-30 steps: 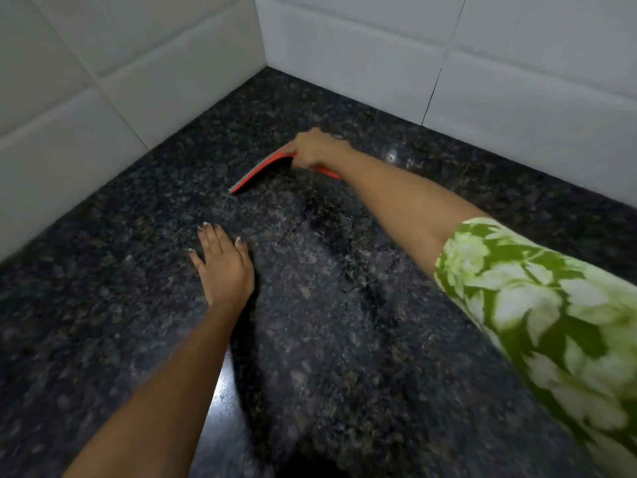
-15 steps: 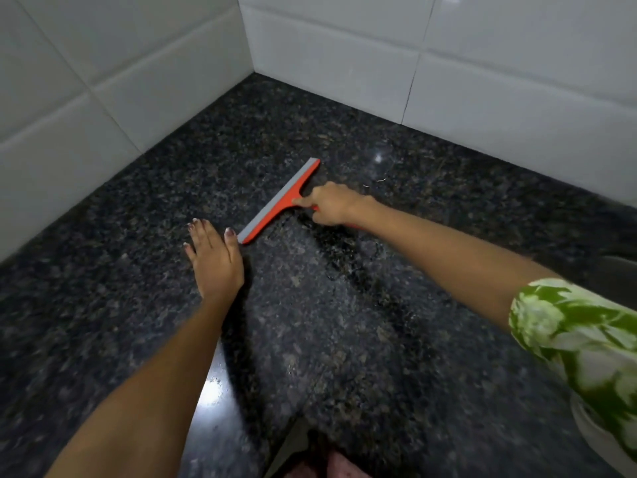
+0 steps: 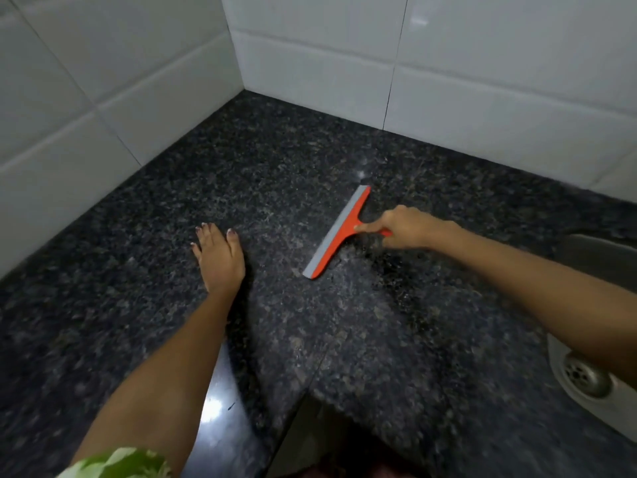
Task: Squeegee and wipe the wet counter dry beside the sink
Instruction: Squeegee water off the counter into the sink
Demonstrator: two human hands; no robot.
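An orange squeegee (image 3: 336,232) with a grey rubber blade lies blade-down on the dark speckled granite counter (image 3: 275,167), slanting from upper right to lower left. My right hand (image 3: 401,227) grips its short orange handle from the right. My left hand (image 3: 220,258) rests flat on the counter with straight fingers, to the left of the blade and apart from it. A darker wet patch shows on the stone just right of the blade, under my right forearm.
White tiled walls (image 3: 482,81) meet in a corner behind the counter. A steel sink (image 3: 593,257) with a round drain (image 3: 584,376) sits at the right edge. The counter's front edge runs near the bottom middle.
My right hand has drawn the squeegee from near the back wall toward me and to the right, away from my left hand. The sink has come into view. My left hand stays planted.
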